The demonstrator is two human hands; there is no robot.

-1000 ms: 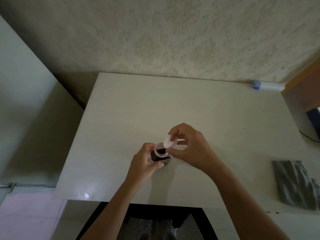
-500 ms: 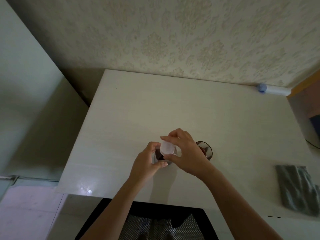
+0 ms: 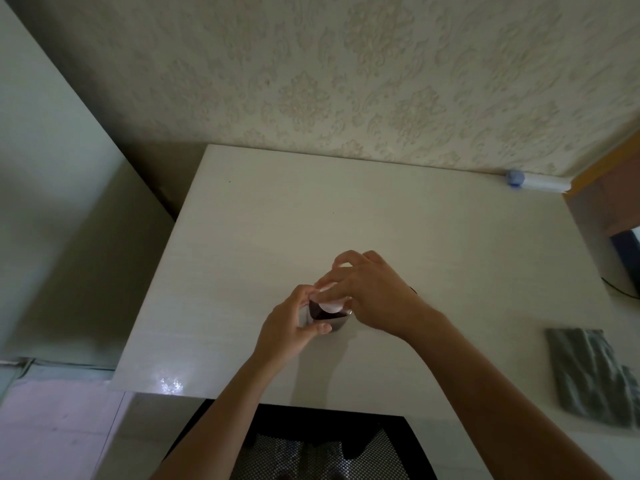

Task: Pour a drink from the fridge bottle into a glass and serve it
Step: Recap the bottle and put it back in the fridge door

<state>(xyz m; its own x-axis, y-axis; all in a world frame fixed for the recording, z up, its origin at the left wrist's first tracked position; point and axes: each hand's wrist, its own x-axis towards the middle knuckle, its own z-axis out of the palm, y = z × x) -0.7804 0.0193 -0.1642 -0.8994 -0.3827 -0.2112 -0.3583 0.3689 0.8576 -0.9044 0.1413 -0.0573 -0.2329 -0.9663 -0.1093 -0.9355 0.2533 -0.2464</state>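
A bottle (image 3: 325,318) of dark drink stands upright on the white table (image 3: 346,220), seen from above. My left hand (image 3: 294,323) grips its body from the left, thumb across the near side. My right hand (image 3: 367,296) pinches a white cap (image 3: 330,304) and holds it over the bottle's mouth. The glass is hidden behind my right hand.
A grey folded cloth (image 3: 595,375) lies at the table's right near edge. A white tube with a blue cap (image 3: 536,181) lies against the patterned wall at the back right. A pale cabinet side (image 3: 52,202) stands to the left. A black mesh seat (image 3: 311,448) sits below the near edge.
My right hand has brought the white cap down over the bottle's mouth and now covers the glass, which showed to the right half a second ago. The left hand keeps its grip.
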